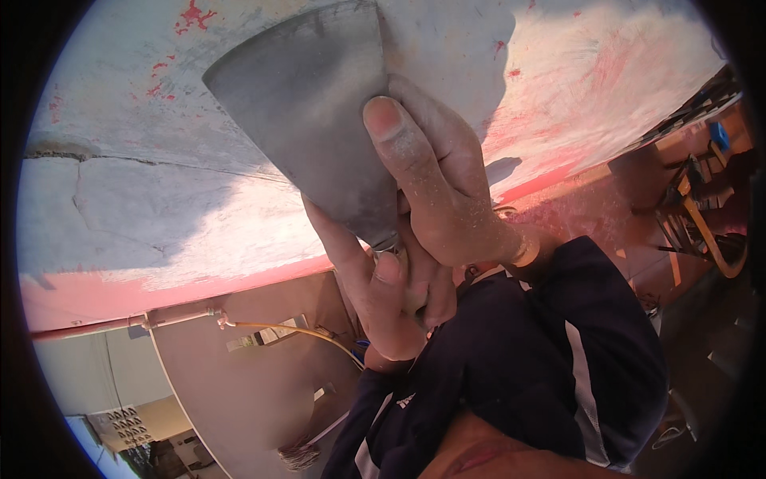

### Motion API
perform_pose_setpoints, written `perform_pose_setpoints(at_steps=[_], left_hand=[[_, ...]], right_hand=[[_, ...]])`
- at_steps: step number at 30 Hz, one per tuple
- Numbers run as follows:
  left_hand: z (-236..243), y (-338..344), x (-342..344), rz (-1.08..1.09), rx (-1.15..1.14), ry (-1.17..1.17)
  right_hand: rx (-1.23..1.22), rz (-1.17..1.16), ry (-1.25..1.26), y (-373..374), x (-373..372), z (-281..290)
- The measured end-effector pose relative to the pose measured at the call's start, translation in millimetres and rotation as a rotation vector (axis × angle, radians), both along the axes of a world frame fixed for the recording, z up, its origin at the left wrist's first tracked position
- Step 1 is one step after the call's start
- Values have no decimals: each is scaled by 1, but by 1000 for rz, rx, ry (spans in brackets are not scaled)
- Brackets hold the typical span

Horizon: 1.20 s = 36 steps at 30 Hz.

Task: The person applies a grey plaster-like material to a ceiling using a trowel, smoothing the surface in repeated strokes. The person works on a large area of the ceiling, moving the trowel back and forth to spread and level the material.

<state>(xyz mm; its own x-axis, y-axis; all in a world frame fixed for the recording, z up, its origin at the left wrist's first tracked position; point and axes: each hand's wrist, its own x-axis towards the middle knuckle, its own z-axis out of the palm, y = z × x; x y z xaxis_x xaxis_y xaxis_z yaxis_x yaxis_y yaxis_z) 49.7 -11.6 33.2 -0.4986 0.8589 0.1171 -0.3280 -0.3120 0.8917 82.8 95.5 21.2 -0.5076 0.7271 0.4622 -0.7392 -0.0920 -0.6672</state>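
A wide metal putty knife is held up close in front of a patchy white and red wall, its broad edge toward the upper left. My left hand is closed around its handle, with the thumb by the neck where the blade narrows. Most of the handle is hidden behind the fingers. My right hand pinches the blade's right side, thumb flat on the grey face and fingers behind it. Pale dust coats the right thumb and wrist. Whether the blade touches the wall, I cannot tell.
The wall has a crack at left and a pink band along its lower border. A pipe with a tap and a yellow hose run below it. At right stands a chair-like frame; a bristle bundle lies lower left.
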Motion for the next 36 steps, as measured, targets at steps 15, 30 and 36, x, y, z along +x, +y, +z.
perform_pose_setpoints(at_steps=[15, 30, 36], left_hand=[[-43, -11, 7, 71, -18, 7], [-22, 2, -18, -117, 143, 37], [-106, -33, -70, -168, -144, 814]], right_hand=[[126, -21, -254, -3, 9, -29], [11, -154, -105, 3, -3, 10], [269, -195, -515, 3, 8, -77]])
